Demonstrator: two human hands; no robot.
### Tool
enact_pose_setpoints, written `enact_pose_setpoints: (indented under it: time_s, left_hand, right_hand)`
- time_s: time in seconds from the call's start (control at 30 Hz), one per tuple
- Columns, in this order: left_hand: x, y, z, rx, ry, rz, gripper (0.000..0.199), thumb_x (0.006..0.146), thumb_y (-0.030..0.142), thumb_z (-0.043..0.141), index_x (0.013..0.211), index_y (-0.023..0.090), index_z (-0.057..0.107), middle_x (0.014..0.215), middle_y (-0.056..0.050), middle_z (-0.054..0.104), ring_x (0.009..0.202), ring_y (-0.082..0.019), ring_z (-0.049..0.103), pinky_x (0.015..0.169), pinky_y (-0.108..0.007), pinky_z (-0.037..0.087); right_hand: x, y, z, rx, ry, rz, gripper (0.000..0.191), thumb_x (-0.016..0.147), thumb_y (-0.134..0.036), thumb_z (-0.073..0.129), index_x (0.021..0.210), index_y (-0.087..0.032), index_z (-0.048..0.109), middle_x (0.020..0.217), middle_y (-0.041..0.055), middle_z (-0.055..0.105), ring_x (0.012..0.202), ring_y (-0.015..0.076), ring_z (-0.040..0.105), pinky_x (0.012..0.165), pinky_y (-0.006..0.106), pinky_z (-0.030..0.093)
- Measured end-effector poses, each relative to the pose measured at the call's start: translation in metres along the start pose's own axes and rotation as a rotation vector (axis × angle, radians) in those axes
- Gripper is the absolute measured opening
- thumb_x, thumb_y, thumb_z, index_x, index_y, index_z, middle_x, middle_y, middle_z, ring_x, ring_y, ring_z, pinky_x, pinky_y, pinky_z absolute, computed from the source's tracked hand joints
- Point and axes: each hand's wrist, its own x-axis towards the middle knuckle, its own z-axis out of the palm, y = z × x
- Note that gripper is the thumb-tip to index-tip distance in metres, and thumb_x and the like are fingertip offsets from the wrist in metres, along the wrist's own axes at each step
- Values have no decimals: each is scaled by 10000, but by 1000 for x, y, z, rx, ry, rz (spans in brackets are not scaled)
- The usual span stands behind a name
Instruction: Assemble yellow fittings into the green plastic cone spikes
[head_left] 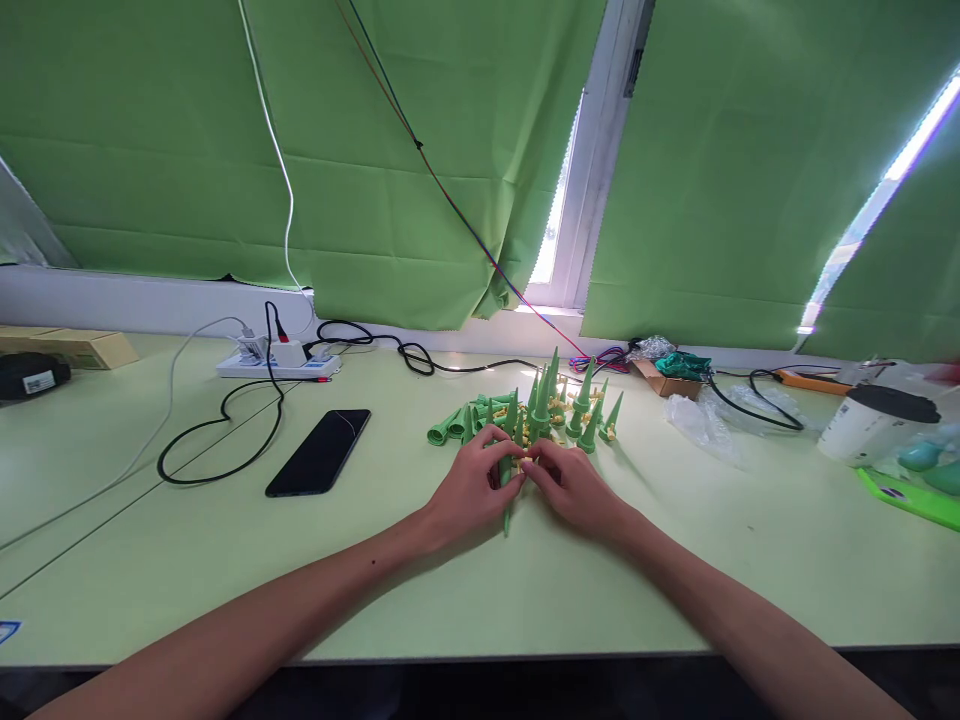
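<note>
My left hand (pixel 474 478) is closed around a green pointed cone (pixel 506 522), its tip directed down toward me. Close against it, my right hand (pixel 576 486) pinches a small pale yellow piece (pixel 527 462) at the cone's wide end; the fingers partly cover it. Just beyond my fingers, several green cones (pixel 543 408) stand upright with small yellow pieces among them. More green cones (pixel 442 431) lie on their sides to the left of these.
A black phone (pixel 319 453) lies left on the table (pixel 420 610). Behind it are a power strip (pixel 322 368) and looping cables. To the right stand a small cardboard box (pixel 664 380), plastic wrap (pixel 701 425), a lidded cup (pixel 874 425) and a bright green object (pixel 911 500).
</note>
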Motion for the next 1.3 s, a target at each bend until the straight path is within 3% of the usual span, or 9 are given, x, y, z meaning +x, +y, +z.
enact_pose_setpoints:
  time_s: [0.23, 0.33, 0.53, 1.0, 1.3]
  left_hand:
    - [0, 1, 0, -8, -32, -6, 95, 876, 235, 625, 945, 183, 663, 1050, -29, 531, 528, -21, 476, 506, -220, 476]
    - [0, 1, 0, 0, -19, -6, 98, 884, 242, 617, 943, 180, 666, 1053, -29, 532, 524, -17, 473, 519, -224, 482]
    - [1, 0, 0, 9, 12, 2, 131, 900, 258, 604, 972, 181, 681, 1039, -36, 538, 520, -20, 484, 514, -223, 481]
    - [0, 0, 0, 7, -20, 8, 98, 871, 222, 618, 948, 184, 664, 1043, -34, 542, 527, -28, 477, 494, -215, 471]
    - [0, -2, 0, 21, 9, -3, 117, 896, 249, 605, 963, 184, 676, 1055, -44, 545, 515, -25, 493, 512, -227, 480]
  right_hand:
    - [2, 2, 0, -51, -12, -16, 420, 1035, -380, 396, 653, -206, 415, 572, -38, 459, 526, 115, 356, 556, 278, 279]
    - [2, 1, 0, -52, 12, -1, 400, 1030, -385, 414, 678, -201, 465, 584, -34, 490, 535, 115, 386, 564, 273, 298]
    - [0, 0, 1, -29, 11, 17, 215, 999, -352, 484, 898, -190, 583, 582, -43, 537, 538, 128, 458, 556, 266, 331]
    - [1, 5, 2, -107, -14, -35, 412, 1041, -380, 379, 668, -211, 424, 580, -33, 464, 524, 121, 365, 553, 285, 287]
    - [-1, 2, 1, -29, 2, 14, 172, 994, -342, 488, 961, -197, 574, 570, -53, 528, 524, 133, 460, 552, 268, 324]
